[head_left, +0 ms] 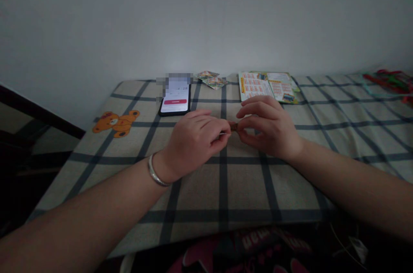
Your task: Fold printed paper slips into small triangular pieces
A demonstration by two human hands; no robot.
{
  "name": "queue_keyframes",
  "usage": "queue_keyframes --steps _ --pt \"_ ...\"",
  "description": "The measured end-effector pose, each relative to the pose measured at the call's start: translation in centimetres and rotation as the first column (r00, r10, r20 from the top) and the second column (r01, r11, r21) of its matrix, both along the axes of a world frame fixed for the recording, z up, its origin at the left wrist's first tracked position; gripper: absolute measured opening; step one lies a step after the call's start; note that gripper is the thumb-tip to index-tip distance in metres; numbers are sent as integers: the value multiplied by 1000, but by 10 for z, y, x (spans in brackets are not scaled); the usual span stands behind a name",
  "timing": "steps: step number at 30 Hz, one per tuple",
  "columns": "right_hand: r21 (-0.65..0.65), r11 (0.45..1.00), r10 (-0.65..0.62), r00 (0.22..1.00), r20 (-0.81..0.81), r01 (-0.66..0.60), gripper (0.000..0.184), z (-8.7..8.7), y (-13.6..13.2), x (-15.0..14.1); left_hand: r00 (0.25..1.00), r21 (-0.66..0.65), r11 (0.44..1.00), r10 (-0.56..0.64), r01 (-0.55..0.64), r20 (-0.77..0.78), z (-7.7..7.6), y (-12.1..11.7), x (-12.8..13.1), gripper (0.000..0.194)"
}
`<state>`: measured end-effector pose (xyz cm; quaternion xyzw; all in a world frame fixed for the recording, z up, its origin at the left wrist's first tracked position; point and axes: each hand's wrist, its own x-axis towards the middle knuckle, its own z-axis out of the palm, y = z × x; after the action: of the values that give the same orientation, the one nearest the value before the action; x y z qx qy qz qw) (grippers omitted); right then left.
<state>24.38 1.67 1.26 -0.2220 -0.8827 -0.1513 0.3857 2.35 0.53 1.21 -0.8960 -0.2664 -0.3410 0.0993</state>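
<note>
Over the middle of the table, my left hand and my right hand come together, fingertips almost meeting. Between them shows a small brownish piece, too little visible to name. My right thumb and index finger pinch its right end. The fingers of my left hand are closed round its other end, and a thin pale edge shows at them. A silver bangle circles my left wrist.
Beyond my left hand lies a lit phone. Small printed packets and printed cards lie near the wall. An orange bear cutout is at left. Red and green items sit far right. A checked cloth covers the table.
</note>
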Motion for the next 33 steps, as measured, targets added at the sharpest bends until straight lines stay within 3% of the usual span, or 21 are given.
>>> queue_keyframes --steps 8,17,25,33 --pt "-53 998 -18 999 -28 16 11 -1 1 2 999 12 1000 11 -11 40 -4 3 0 6" --pt "-317 948 -42 999 -33 29 14 0 -5 1 1000 -58 998 16 -17 -24 -2 4 -1 9" --pt "-361 933 9 1000 22 -1 6 -4 -3 -3 998 -110 993 38 -42 -40 -4 3 -1 9" --pt "-519 849 -119 993 -7 98 4 -5 -6 -2 997 -146 987 74 -73 4 -6 8 -2 16"
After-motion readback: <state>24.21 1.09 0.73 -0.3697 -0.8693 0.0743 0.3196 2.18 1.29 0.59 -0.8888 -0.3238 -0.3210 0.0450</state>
